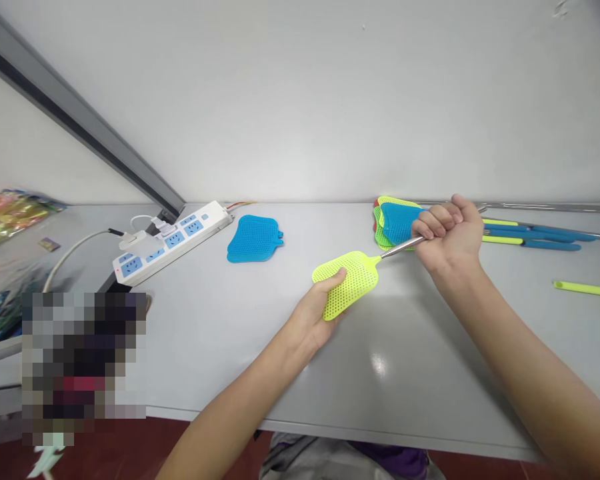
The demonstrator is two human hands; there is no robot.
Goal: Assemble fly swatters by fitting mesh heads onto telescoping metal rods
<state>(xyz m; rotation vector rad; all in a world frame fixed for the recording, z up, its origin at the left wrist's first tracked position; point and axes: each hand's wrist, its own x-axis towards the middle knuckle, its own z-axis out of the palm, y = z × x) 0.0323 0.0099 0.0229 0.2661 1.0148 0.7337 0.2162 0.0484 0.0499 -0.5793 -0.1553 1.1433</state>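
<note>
1. the right grip (pixel 447 233) is clenching the steel shaft (pixel 403 245) of a yellow fly swatter (pixel 347 283), while the left grip (pixel 316 313) is narrowly pinching its mesh head, ahead of the right grip.
2. the shaft could be bending or pulling loose if the grips are twisting unevenly.
3. beyond the right grip, one pile of swatter heads (pixel 387 223) is sitting, its count hidden. at least two blue handles (pixel 530 235) and one yellow stick (pixel 586 289) are lying to its right. left of the grips, one blue swatter head (pixel 255 239) and one power strip (pixel 173 241) are lying on the table (pixel 220 347).

Two bare forearms (pixel 525 353) and a purple garment (pixel 395 459)
</note>
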